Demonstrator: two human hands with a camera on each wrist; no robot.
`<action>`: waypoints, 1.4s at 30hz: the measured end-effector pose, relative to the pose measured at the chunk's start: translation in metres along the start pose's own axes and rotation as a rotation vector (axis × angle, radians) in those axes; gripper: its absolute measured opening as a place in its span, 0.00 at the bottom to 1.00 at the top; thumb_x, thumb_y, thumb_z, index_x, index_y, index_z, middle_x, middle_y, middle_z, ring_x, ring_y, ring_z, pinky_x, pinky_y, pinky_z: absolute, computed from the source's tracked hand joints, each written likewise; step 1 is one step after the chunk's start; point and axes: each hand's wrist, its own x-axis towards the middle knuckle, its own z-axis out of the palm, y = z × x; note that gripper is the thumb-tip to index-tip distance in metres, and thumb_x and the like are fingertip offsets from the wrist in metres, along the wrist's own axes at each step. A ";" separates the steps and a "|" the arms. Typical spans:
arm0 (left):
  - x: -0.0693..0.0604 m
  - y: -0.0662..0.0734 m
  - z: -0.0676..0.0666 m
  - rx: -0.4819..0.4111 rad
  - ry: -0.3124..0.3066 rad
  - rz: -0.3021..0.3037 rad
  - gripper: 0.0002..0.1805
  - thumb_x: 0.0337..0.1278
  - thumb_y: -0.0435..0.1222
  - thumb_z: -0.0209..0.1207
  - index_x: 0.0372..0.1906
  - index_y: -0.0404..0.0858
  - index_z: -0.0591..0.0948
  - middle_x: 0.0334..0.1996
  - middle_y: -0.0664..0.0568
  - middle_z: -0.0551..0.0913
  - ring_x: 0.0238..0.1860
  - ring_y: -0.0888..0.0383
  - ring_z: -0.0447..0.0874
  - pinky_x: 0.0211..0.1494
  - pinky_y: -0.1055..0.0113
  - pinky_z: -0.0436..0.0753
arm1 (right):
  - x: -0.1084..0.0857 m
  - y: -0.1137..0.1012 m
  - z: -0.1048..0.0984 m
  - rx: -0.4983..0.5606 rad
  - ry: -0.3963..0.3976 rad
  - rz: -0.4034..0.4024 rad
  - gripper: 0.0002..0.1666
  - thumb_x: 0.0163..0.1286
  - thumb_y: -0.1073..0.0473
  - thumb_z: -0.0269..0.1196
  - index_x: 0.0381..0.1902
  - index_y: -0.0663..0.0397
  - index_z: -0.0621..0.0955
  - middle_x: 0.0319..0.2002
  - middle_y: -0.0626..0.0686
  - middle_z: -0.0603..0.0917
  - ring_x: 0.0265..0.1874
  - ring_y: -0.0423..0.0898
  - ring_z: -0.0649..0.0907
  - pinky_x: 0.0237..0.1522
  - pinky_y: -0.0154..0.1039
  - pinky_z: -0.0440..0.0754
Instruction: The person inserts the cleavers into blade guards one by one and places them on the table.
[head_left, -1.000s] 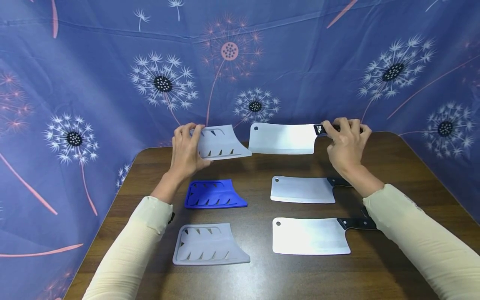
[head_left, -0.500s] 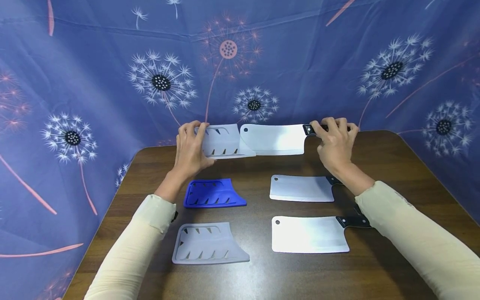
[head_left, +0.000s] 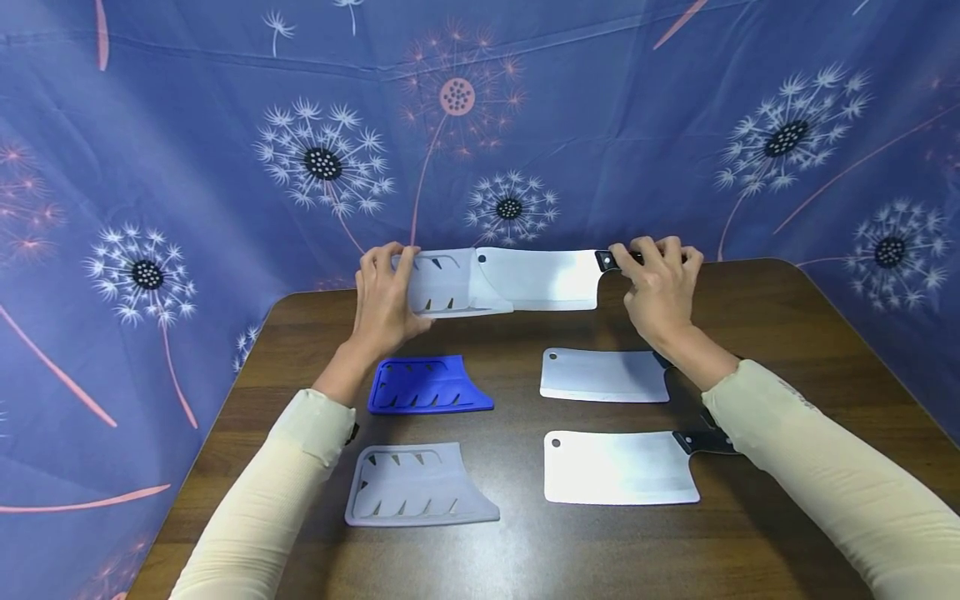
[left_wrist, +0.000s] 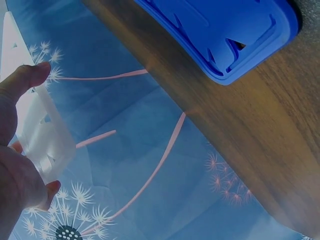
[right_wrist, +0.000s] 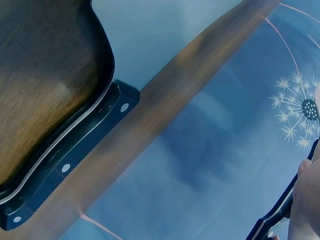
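My left hand [head_left: 384, 300] grips a translucent white blade cover [head_left: 442, 283] by its left end, raised above the back of the table; the left wrist view shows the fingers and thumb [left_wrist: 30, 77] around the cover [left_wrist: 47, 130]. By its black handle [head_left: 606, 261], my right hand [head_left: 663, 292] holds a cleaver [head_left: 551, 279] level with the cover. The blade's left end, with its hole, lies within the cover's flared right end. In the right wrist view the right hand [right_wrist: 306, 200] is cut off at the edge, on the dark handle [right_wrist: 280, 210].
On the wooden table [head_left: 517, 567] lie a blue cover [head_left: 427, 385] and a white cover [head_left: 416, 487] at left. Two cleavers, one behind [head_left: 600, 375] and one nearer [head_left: 615, 468], lie at right, handles rightward. A blue dandelion-patterned cloth [head_left: 600, 100] hangs behind.
My right hand has moved left with the cleaver, bringing the blade's end into the cover's mouth. The left hand and its cover have shifted slightly right.
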 end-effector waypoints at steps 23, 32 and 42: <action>-0.001 0.000 0.001 0.042 0.024 0.047 0.55 0.10 0.38 0.80 0.61 0.35 0.69 0.56 0.38 0.66 0.58 0.37 0.58 0.47 0.46 0.65 | 0.000 0.008 0.004 -0.075 0.015 -0.107 0.37 0.41 0.84 0.61 0.50 0.51 0.77 0.44 0.60 0.77 0.43 0.64 0.71 0.45 0.63 0.64; 0.000 0.004 0.007 0.079 -0.010 0.130 0.52 0.10 0.35 0.78 0.59 0.37 0.69 0.54 0.40 0.66 0.58 0.36 0.60 0.43 0.47 0.67 | 0.004 0.009 0.001 -0.130 -0.002 -0.242 0.31 0.49 0.82 0.58 0.51 0.54 0.77 0.44 0.61 0.79 0.40 0.64 0.72 0.44 0.64 0.65; 0.004 0.009 0.003 0.091 -0.038 0.065 0.55 0.10 0.41 0.80 0.60 0.36 0.69 0.56 0.38 0.65 0.57 0.37 0.60 0.45 0.47 0.67 | -0.002 0.000 0.009 -0.078 -0.014 -0.180 0.32 0.44 0.84 0.59 0.48 0.57 0.80 0.42 0.61 0.79 0.38 0.65 0.72 0.37 0.59 0.66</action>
